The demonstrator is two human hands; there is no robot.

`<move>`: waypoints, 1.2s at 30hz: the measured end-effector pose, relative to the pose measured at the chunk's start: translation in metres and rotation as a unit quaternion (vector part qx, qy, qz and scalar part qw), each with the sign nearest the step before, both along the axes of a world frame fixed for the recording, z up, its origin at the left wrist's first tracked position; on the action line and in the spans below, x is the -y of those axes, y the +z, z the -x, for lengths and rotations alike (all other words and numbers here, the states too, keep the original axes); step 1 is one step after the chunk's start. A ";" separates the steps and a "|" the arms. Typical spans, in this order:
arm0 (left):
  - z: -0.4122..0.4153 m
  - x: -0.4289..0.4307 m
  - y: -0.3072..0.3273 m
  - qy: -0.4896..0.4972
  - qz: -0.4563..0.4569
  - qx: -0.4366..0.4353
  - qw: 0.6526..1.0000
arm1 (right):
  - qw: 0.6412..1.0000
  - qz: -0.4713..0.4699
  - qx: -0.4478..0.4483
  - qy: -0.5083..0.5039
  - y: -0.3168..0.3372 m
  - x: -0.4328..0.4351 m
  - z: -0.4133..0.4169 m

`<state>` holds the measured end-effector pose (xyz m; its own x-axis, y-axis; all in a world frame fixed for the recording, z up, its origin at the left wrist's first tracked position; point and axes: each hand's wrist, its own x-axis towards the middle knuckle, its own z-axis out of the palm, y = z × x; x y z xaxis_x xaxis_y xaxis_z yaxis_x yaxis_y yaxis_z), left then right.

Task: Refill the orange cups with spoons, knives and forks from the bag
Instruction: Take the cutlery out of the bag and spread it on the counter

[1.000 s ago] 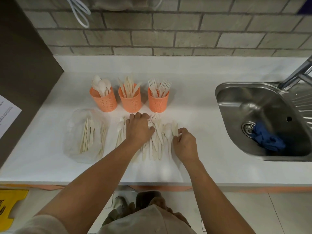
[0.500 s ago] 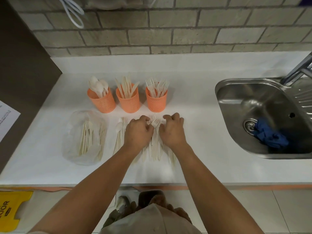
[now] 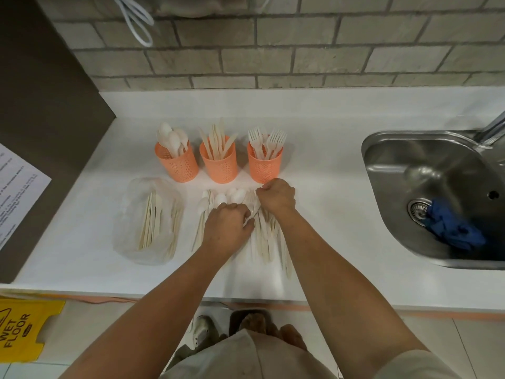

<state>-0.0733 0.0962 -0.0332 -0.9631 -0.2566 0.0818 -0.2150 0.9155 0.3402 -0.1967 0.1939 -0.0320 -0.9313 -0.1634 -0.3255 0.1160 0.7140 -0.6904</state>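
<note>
— Why were both hands in the pile [image 3: 266, 242]?
— My left hand [image 3: 226, 228] and right hand [image 3: 277, 196] each pinched pieces, I think to sort them by kind. The cups [image 3: 220, 168] stood just beyond, the bag [image 3: 128, 228] to the left.

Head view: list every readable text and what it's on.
"WET FLOOR": on the yellow floor sign, lower left, on the floor; the small print beneath the words is too small to read.
Printed sheet on the dark panel at left: several lines of text, too small and blurred to read.
</note>
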 end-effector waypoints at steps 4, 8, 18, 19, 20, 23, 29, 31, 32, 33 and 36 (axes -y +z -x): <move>-0.005 0.003 0.001 -0.006 -0.010 -0.028 1.000 | 0.986 0.136 0.013 -0.098 0.009 -0.011 0.007; -0.008 0.002 0.012 0.051 -0.115 -0.039 0.991 | 0.964 0.205 -0.036 -0.166 0.024 -0.037 0.015; 0.003 -0.022 0.010 0.076 -0.197 0.077 0.974 | 0.985 0.147 -0.004 -0.091 0.010 -0.072 -0.025; 0.001 -0.022 0.010 0.074 -0.188 0.063 0.977 | 0.985 0.145 -0.025 -0.095 0.009 -0.075 -0.030; -0.001 -0.021 0.009 0.069 -0.165 0.030 0.983 | 0.985 0.137 -0.057 -0.090 0.006 -0.078 -0.035; -0.011 -0.012 0.005 0.097 -0.035 -0.087 0.991 | 0.974 0.022 -0.227 0.000 -0.007 -0.084 -0.062; -0.034 0.023 -0.036 0.192 -0.057 0.040 0.979 | 0.951 -0.173 -0.196 0.163 -0.045 -0.066 -0.106; -0.038 0.025 -0.045 0.178 -0.073 0.079 0.978 | 0.944 -0.194 -0.202 0.173 -0.053 -0.063 -0.109; -0.039 0.025 -0.046 0.171 -0.075 0.084 0.979 | 0.942 -0.200 -0.202 0.179 -0.055 -0.063 -0.108; -0.038 0.024 -0.046 0.169 -0.077 0.083 0.979 | 0.941 -0.200 -0.200 0.184 -0.056 -0.063 -0.107; -0.039 0.021 -0.044 0.176 -0.064 0.045 0.981 | 0.945 -0.188 -0.197 0.180 -0.055 -0.065 -0.106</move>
